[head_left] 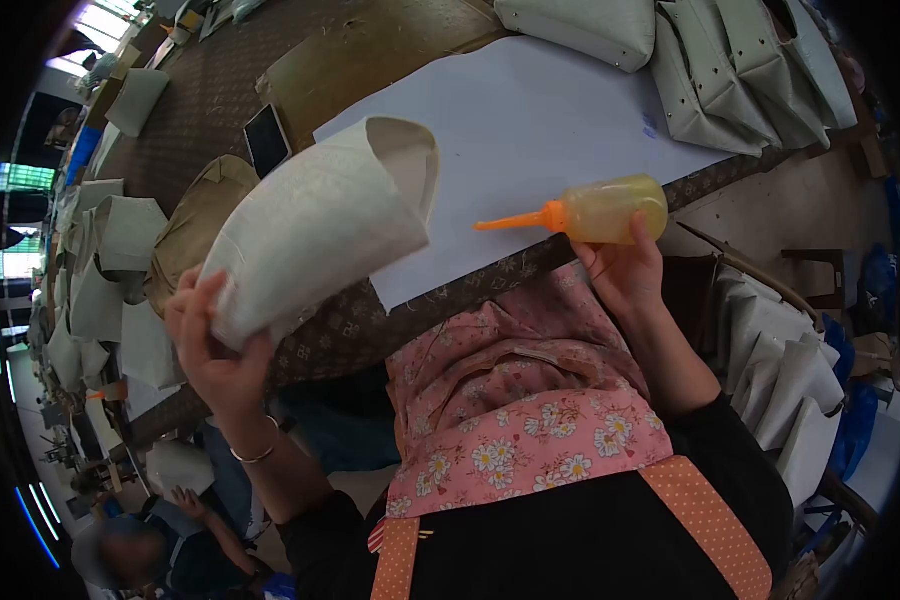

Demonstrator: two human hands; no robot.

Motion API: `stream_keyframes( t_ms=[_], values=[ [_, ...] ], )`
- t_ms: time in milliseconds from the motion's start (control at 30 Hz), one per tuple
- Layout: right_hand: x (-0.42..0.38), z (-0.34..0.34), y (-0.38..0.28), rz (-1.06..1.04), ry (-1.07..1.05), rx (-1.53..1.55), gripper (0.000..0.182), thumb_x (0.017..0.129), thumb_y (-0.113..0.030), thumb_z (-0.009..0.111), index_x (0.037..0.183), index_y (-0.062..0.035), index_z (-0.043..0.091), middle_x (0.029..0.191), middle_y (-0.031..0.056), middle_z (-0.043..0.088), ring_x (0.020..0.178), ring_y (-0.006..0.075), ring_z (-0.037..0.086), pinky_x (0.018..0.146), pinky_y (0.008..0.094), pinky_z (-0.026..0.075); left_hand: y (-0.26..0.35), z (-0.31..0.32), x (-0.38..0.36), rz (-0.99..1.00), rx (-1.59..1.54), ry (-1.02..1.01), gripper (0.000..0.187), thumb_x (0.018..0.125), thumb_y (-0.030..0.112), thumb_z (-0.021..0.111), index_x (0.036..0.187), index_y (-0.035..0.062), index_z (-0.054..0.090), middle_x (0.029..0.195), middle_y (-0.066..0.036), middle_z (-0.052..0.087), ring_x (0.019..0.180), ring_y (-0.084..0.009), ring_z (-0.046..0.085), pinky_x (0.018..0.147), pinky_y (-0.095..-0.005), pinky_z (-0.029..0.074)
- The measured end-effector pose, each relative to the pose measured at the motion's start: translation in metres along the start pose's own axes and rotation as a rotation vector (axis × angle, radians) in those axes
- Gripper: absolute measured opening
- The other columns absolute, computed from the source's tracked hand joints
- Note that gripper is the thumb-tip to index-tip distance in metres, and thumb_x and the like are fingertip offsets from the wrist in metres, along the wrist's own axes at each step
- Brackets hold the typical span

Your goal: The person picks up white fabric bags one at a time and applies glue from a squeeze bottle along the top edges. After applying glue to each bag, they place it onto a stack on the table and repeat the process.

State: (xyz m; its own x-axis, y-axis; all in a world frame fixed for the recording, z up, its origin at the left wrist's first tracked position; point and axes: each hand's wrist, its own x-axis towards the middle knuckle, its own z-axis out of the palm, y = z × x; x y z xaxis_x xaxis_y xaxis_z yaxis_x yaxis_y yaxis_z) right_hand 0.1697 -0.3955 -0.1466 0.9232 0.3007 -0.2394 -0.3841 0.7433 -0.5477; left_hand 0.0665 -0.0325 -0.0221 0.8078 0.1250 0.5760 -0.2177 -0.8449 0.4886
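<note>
A cream-white curved bag piece [310,225] is tilted up over the table, its open rim towards the upper right. My left hand [220,345] grips its lower left end, fingers and thumb around it. On the right, my right hand [622,262] holds a clear plastic bottle [615,208] of yellowish liquid, lying sideways with its orange nozzle [518,218] pointing left. Beneath both is a large white sheet [510,110] on the patterned table cover [420,304].
Finished-looking white bags [720,70] stand at the upper right. A phone [267,140] and brown fabric [195,215] lie behind the held piece. More white pieces [130,235] are piled left. Another person [160,550] is at lower left. White pieces [780,365] hang at right.
</note>
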Motion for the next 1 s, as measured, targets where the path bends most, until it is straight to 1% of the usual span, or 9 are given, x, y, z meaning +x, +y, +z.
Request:
stream_keyframes(
  t_ms=[100,133,200,300,367,567,700,867,1000],
  values=[
    [0.006,-0.002,-0.004,-0.051,0.008,-0.048,0.059,0.082,-0.044,0.057,0.123,-0.0066,0.038,0.121,0.0096,0.047,0.112,0.024,0.048,0.091,0.0359,0.044,-0.017,0.023,-0.045,0.024,0.197,-0.102,0.06,0.056,0.0,0.065,0.115,0.004,0.051,0.102,-0.009,0.042,0.109,-0.0299,0.041,0.092,-0.0366,0.034],
    [0.008,-0.006,-0.001,-0.065,0.021,-0.094,0.057,0.082,-0.043,0.057,0.123,-0.007,0.038,0.121,0.0095,0.047,0.111,0.0238,0.049,0.091,0.0365,0.044,-0.022,0.034,-0.061,0.021,0.197,-0.1,0.06,0.056,0.0,0.065,0.115,0.004,0.051,0.102,-0.009,0.042,0.109,-0.0299,0.041,0.092,-0.0366,0.034],
    [0.013,-0.01,0.003,-0.075,0.034,-0.147,0.056,0.083,-0.042,0.056,0.123,-0.0073,0.039,0.12,0.0094,0.048,0.111,0.0236,0.049,0.091,0.0371,0.044,-0.029,0.056,-0.091,-0.172,0.205,-0.047,0.066,0.061,0.004,0.069,0.122,0.0066,0.045,0.118,-0.013,0.034,0.117,-0.0311,0.033,0.094,-0.0388,0.033],
    [0.022,-0.01,0.01,-0.12,0.002,-0.258,0.051,0.084,-0.038,0.056,0.122,-0.0074,0.04,0.118,0.0087,0.05,0.11,0.0235,0.05,0.091,0.0391,0.043,-0.038,0.075,-0.115,-0.123,0.084,0.009,0.07,0.064,0.007,0.07,0.126,0.0081,0.039,0.128,-0.015,0.024,0.121,-0.0328,0.027,0.096,-0.0402,0.032],
    [0.03,-0.01,0.016,-0.254,-0.049,-0.352,0.046,0.085,-0.031,0.057,0.121,-0.0061,0.041,0.116,0.0083,0.051,0.108,0.0235,0.051,0.09,0.04,0.044,-0.035,0.076,-0.118,-0.14,0.142,-0.001,0.07,0.064,0.007,0.07,0.126,0.0081,0.039,0.13,-0.015,0.023,0.121,-0.0332,0.027,0.097,-0.0405,0.031],
    [0.053,-0.016,0.029,-0.422,-0.009,-0.514,0.039,0.086,-0.019,0.056,0.119,-0.0035,0.042,0.113,0.009,0.051,0.105,0.0224,0.052,0.089,0.0391,0.045,-0.035,0.079,-0.116,-0.152,0.16,0.02,0.068,0.064,0.007,0.068,0.126,0.0088,0.039,0.13,-0.015,0.023,0.121,-0.0329,0.028,0.097,-0.04,0.031],
    [0.062,-0.02,0.027,-0.42,0.041,-0.664,0.037,0.087,-0.019,0.055,0.118,-0.0025,0.042,0.113,0.0094,0.051,0.106,0.0225,0.052,0.09,0.0391,0.045,-0.032,0.08,-0.114,-0.157,0.173,0.028,0.067,0.064,0.006,0.068,0.125,0.0091,0.04,0.129,-0.015,0.023,0.12,-0.0324,0.028,0.097,-0.0393,0.032],
    [0.07,-0.019,0.031,-0.341,0.086,-0.461,0.037,0.088,-0.021,0.054,0.118,-0.0022,0.042,0.112,0.0093,0.052,0.105,0.0232,0.052,0.09,0.0399,0.044,-0.034,0.082,-0.114,-0.148,0.147,0.048,0.067,0.064,0.005,0.067,0.125,0.0093,0.04,0.129,-0.014,0.023,0.12,-0.0321,0.028,0.097,-0.0394,0.032],
    [0.068,-0.01,0.03,-0.276,0.111,-0.494,0.038,0.088,-0.023,0.054,0.118,-0.0023,0.042,0.111,0.0089,0.052,0.104,0.023,0.053,0.09,0.0401,0.044,-0.033,0.083,-0.116,-0.161,0.134,0.054,0.066,0.064,0.005,0.066,0.125,0.0096,0.04,0.128,-0.014,0.024,0.12,-0.032,0.028,0.097,-0.0398,0.031]
  ],
)
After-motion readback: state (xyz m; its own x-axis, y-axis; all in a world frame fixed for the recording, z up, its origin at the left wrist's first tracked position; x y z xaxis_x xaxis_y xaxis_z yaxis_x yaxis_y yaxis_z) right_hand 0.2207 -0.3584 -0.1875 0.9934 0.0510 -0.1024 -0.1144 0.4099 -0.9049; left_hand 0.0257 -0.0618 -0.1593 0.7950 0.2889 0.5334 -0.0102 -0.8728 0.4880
